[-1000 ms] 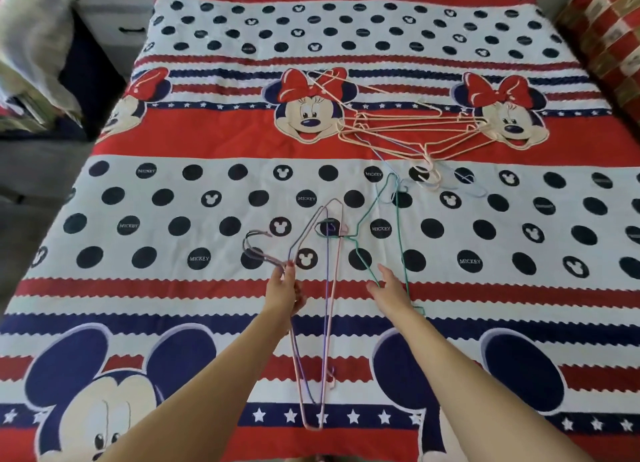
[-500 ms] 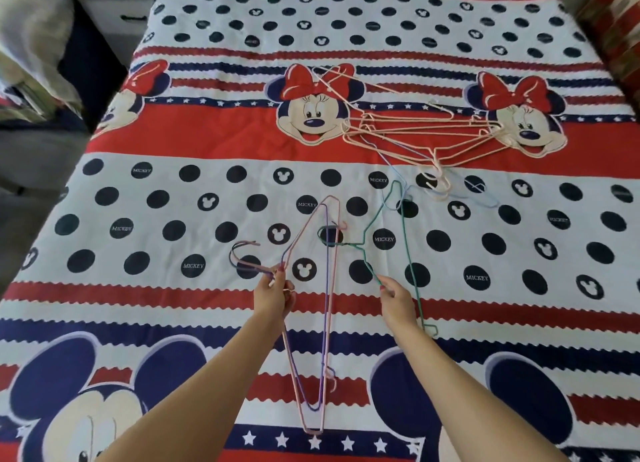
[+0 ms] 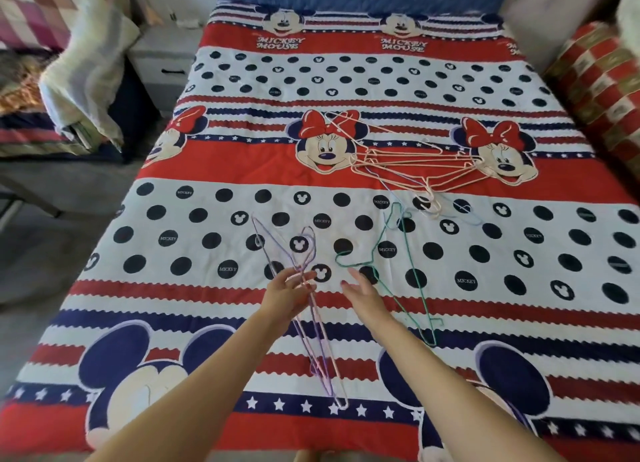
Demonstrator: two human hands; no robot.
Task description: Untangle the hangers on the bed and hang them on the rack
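Thin purple and pink wire hangers pinched in left hand, long axis running toward the viewer.
Right hand open, empty, just left of green wire hanger lying lengthwise on cartoon-print bedspread.

Daylight is filling the room evenly and brightly, appearing to come from the upper right, where the pale wall is washing out. The quilt is showing saturated reds and blues with no hard glare. Soft, short shadows are falling beneath both forearms. Wide-angle distortion is bowing the bed's edges outward and stretching the corners. The hanging cloth at the upper left is smearing with motion blur, as is the checked cushion at right. The thin purple and pink hangers near the left hand are appearing slightly soft, as is the right hand.
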